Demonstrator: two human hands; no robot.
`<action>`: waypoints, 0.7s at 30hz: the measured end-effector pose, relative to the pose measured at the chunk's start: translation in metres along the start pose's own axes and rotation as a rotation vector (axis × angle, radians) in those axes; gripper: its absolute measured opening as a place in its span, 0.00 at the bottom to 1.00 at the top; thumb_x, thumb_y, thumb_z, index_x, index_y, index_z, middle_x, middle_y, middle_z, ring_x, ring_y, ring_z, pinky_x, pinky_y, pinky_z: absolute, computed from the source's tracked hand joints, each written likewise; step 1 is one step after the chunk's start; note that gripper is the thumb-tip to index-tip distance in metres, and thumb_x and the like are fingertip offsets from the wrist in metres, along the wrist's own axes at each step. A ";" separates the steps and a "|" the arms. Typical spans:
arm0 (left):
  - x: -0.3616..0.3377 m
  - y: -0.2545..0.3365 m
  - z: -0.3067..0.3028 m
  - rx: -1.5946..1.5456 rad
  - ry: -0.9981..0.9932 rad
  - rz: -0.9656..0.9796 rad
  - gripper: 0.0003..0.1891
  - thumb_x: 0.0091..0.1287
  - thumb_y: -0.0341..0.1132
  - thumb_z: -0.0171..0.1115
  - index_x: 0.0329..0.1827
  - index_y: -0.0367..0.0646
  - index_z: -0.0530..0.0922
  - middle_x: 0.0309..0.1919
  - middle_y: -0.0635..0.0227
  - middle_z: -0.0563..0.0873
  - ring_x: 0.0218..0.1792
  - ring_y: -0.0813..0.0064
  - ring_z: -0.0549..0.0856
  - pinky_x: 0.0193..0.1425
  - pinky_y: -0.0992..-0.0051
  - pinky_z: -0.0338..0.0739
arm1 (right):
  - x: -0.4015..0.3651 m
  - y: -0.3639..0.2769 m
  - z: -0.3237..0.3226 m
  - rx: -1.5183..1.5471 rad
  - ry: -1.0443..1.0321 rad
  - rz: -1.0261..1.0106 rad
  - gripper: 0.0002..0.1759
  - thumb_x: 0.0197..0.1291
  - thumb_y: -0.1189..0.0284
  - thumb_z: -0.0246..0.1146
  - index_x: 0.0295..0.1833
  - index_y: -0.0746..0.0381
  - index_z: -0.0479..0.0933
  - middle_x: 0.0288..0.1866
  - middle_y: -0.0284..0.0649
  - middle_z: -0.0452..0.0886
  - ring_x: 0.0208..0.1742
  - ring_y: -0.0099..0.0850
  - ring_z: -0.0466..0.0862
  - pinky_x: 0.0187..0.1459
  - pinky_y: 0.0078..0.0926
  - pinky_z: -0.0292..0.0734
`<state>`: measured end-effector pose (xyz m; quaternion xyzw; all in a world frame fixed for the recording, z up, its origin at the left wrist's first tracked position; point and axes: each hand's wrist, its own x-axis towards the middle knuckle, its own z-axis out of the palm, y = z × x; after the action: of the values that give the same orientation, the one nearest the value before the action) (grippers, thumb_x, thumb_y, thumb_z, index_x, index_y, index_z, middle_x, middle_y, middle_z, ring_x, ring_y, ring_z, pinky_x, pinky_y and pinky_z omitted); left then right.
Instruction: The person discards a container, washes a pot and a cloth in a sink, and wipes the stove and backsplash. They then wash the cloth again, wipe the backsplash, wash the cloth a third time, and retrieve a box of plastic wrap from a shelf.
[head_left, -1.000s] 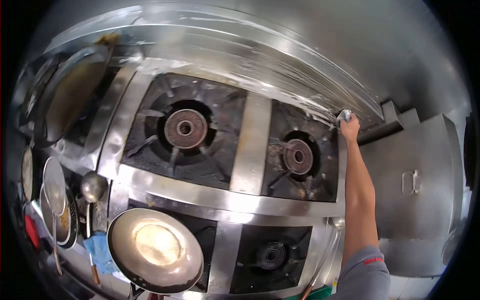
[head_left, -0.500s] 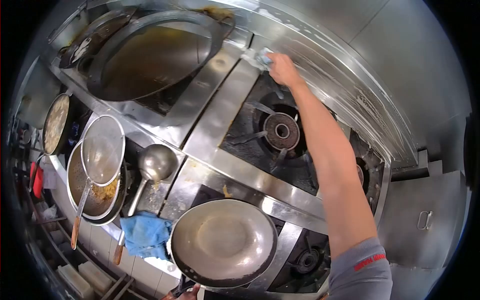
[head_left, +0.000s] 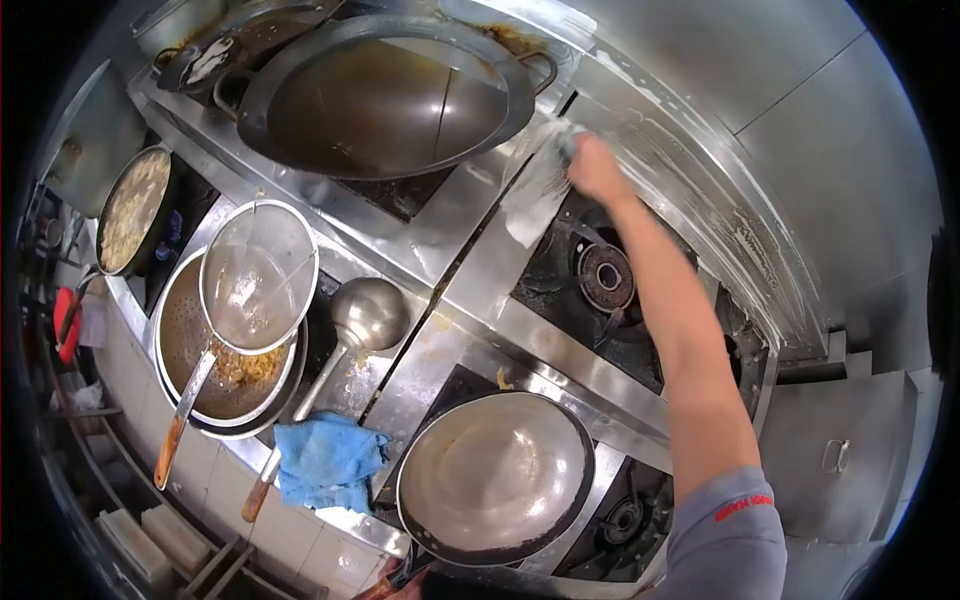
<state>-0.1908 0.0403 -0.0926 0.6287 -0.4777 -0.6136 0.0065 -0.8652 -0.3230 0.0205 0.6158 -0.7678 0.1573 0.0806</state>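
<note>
My right hand (head_left: pixel 600 170) is closed around a small blue-green cleaning pad (head_left: pixel 569 145), mostly hidden by my fingers. It presses the pad on the steel strip (head_left: pixel 535 195) behind the burner, where white foam is smeared. At the bottom edge, my left hand (head_left: pixel 392 574) shows only in part, closed at the handle of a wok (head_left: pixel 495 475). This wok is bare inside and sits on the front of the range. The stove burner (head_left: pixel 605 277) lies below my right forearm.
A large wok (head_left: pixel 390 105) of dark liquid stands at the back left. A strainer (head_left: pixel 260 275) rests over a pot (head_left: pixel 180 325) with yellowish bits. Beside them lie a ladle (head_left: pixel 370 313) and a blue cloth (head_left: pixel 330 460). A pan (head_left: pixel 135 210) of food sits far left.
My view has shifted left, so the cookware appears further right. My right hand has moved the pad along the steel strip towards me, and the foam there has spread.
</note>
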 end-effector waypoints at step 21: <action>0.018 -0.004 -0.001 -0.015 0.115 0.077 0.20 0.55 0.44 0.75 0.31 0.34 0.80 0.25 0.68 0.83 0.28 0.80 0.78 0.35 0.75 0.74 | -0.197 -0.194 -0.049 0.445 -0.125 -0.062 0.21 0.47 0.84 0.57 0.51 0.70 0.75 0.53 0.53 0.79 0.55 0.49 0.78 0.57 0.41 0.74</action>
<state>-0.1911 0.0310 -0.1087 0.6440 -0.4958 -0.5793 0.0619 -0.6353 -0.1624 0.0320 0.6504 -0.6983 0.2817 -0.1001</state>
